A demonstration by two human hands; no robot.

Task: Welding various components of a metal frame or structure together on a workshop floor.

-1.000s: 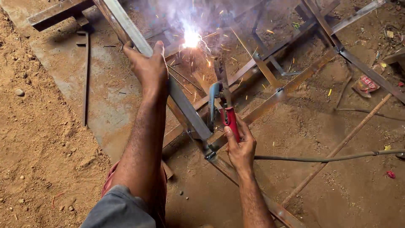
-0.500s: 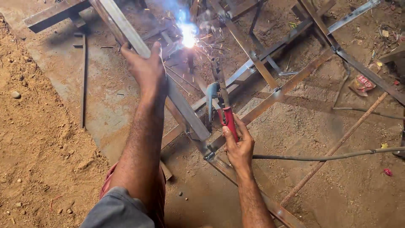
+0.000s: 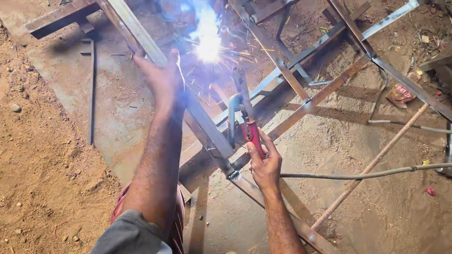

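my right hand [image 3: 264, 164] has its fingers clenched around the red-handled electrode holder [image 3: 252, 134], its rod reaching up to the white-blue welding arc [image 3: 207, 44] on the steel frame [image 3: 301, 101]. my left hand [image 3: 160, 77] is raised between my eyes and the arc, fingers released and spread, touching the grey steel bar [image 3: 136, 33]. a grey cable [image 3: 358, 175] runs right from the holder across the sandy ground [image 3: 42, 155].
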